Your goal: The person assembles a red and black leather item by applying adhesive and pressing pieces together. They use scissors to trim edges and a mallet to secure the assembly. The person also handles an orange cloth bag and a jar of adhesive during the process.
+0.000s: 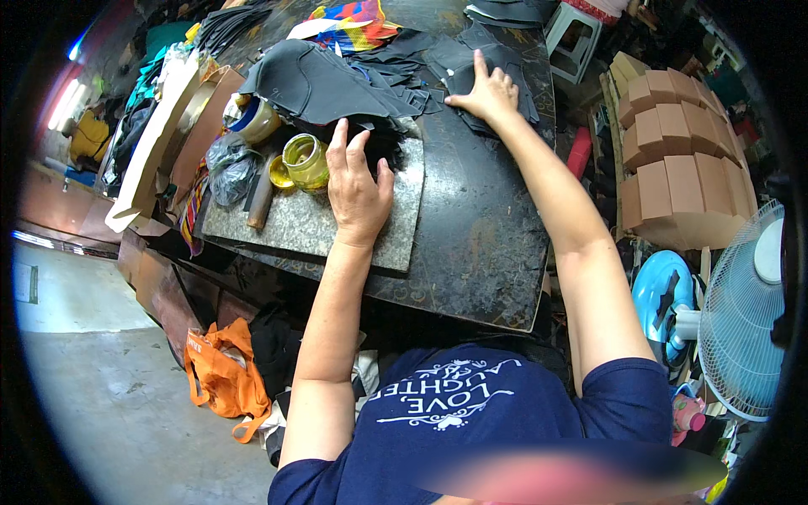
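Note:
My left hand (358, 189) hovers by the stone slab (383, 244), fingers stretched out and thumb apart, holding nothing I can see. Beside it stands an open glass jar (305, 164) with yellowish contents, its yellow lid (280, 172) leaning close by. Just past the fingertips lies a large dark cut sheet piece (324, 82) with curved edges, on top of other dark pieces. Farther right, my right hand (488, 94) is spread over flat black cut pieces (461, 63), thumb and index finger wide apart. Whether its palm presses on them is hard to tell.
A dark worktable (480, 227) carries the slab, a wooden-handled tool (259, 204), a plastic bag (231, 168) and a white tub (255, 122). Stacked brown boxes (665, 177) and a fan (745, 311) stand right. An orange bag (225, 366) sits lower left; a stool (575, 42) is behind.

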Tool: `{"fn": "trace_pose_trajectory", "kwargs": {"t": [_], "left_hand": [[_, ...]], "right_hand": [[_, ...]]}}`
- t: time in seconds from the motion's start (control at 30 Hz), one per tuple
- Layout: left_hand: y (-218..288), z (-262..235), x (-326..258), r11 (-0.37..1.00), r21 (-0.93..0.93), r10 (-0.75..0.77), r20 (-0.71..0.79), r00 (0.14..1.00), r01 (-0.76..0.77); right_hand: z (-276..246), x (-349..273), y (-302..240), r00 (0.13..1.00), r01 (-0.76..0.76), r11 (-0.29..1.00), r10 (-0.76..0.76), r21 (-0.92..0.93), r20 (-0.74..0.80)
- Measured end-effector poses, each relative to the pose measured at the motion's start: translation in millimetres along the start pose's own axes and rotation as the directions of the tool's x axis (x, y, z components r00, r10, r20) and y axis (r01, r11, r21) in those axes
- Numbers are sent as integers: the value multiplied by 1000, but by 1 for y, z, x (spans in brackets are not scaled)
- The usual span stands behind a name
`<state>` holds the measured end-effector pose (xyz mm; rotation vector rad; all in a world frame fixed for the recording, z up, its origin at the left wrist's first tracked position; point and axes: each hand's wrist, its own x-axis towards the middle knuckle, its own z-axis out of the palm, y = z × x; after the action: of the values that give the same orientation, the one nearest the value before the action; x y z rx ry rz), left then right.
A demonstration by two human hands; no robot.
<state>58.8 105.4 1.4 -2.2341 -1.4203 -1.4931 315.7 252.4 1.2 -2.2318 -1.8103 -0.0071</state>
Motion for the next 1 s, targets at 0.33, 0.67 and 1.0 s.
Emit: {"fn": "trace_pose_trajectory", "kwargs": {"t": [0.33, 0.67, 1.0], "left_hand": [[-1, -2, -1, 1000, 13, -4, 21, 1000, 4], [-1, -3, 0, 1000, 1, -11, 33, 999, 11], [-3, -2, -1, 999, -28, 29, -38, 999, -30]], "right_hand": [[-38, 7, -3, 987, 49, 932, 10, 360, -161], [-75, 72, 38, 861, 157, 877, 104, 455, -498], [19, 84, 77, 968, -233, 906, 253, 354, -10]]}}
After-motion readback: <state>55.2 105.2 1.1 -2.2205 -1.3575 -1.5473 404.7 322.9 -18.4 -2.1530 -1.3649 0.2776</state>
